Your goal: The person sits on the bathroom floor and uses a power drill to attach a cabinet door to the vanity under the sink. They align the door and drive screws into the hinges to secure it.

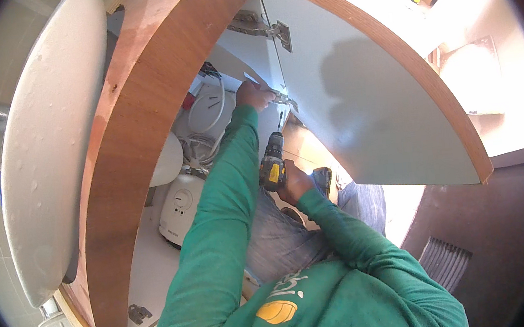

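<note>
My right hand [295,182] is wrapped round the grip of a black and yellow cordless drill [273,165]. The drill's bit points away from me, its tip just short of the lower cabinet hinge [284,99]. Inside the cabinet opening, my left hand [254,95] is closed on the arm of that metal hinge, its fingertips partly hidden. The hinge's other end meets the white cabinet door [376,102], which stands swung out to the right. Another metal hinge [284,35] joins the door to the cabinet farther away.
A curved wooden cabinet front [125,113] runs along my left, beside a white rounded slab [58,139]. Inside the cabinet are a white appliance with a dial [182,203], coiled cable [201,149] and a loose hinge [139,313]. A floor grate [446,261] lies at right.
</note>
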`<state>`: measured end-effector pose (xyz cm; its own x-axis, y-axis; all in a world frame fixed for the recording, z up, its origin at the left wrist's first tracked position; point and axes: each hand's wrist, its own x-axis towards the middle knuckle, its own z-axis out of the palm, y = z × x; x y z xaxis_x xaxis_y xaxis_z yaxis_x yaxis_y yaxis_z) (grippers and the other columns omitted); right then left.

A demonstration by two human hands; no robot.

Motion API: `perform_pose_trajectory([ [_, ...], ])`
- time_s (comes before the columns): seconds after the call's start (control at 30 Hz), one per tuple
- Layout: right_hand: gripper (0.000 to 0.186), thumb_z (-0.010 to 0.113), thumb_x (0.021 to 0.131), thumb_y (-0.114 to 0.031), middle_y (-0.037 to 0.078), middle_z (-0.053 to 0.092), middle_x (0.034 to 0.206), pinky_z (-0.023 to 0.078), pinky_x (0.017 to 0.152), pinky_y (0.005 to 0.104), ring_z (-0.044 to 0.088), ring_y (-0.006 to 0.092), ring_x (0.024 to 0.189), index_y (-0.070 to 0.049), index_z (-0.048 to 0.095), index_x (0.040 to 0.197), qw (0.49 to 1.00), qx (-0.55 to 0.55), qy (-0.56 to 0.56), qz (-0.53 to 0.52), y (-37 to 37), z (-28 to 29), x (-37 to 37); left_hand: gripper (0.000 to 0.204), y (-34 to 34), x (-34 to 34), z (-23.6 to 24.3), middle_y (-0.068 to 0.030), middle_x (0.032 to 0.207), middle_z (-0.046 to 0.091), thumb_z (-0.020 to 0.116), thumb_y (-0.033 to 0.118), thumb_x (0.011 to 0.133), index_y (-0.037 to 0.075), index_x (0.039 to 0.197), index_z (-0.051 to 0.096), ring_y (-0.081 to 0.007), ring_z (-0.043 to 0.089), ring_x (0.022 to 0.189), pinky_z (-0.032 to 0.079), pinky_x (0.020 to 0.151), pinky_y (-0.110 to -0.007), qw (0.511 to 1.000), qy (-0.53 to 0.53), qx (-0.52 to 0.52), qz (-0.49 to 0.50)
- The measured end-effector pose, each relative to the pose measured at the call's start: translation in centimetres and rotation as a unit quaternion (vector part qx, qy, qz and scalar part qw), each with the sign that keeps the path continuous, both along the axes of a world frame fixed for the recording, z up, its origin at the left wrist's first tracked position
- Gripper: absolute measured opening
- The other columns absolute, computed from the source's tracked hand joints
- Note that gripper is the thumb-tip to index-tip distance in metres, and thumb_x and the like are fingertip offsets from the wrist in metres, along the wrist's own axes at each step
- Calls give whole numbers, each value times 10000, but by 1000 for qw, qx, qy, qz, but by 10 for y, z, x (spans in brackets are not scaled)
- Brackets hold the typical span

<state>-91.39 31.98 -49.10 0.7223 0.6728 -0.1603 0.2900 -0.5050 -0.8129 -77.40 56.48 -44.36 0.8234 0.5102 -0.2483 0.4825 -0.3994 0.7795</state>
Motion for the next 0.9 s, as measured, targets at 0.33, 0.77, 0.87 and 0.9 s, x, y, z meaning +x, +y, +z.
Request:
perform_pose_trajectory([
  [0.33,570,792,778,-142,287,681,980,547,775,530,675,488,933,-7,456,1218,1000,2,-8,5,-5,0,-2,377,-24,-20,-1,-151,1026,741,869,260,735,65,1029,735,-331,720,978,568,862,-433,987,-56,142,51],
  [0.77,727,791,787,-183,294,667,1052,545,820,515,664,497,981,-24,386,1368,999,10,-32,12,-2,-6,2,226,-23,-16,-29,-150,972,749,712,292,838,103,947,772,-345,709,958,571,856,-472,941,-88,326,7],
  [0.87,765,791,793,-192,301,667,1094,550,844,497,674,483,1004,-29,359,1403,998,42,19,41,-7,-5,5,250,-11,-13,-28,-150,943,754,721,292,791,82,920,763,-334,724,913,572,844,-456,969,-86,231,-11],
  [0.9,777,796,791,-192,299,669,1104,551,854,492,679,476,1010,-28,353,1408,998,42,8,44,-11,-4,5,260,-5,-13,-26,-149,934,755,725,295,780,77,917,761,-330,728,901,573,841,-448,974,-97,204,-24],
])
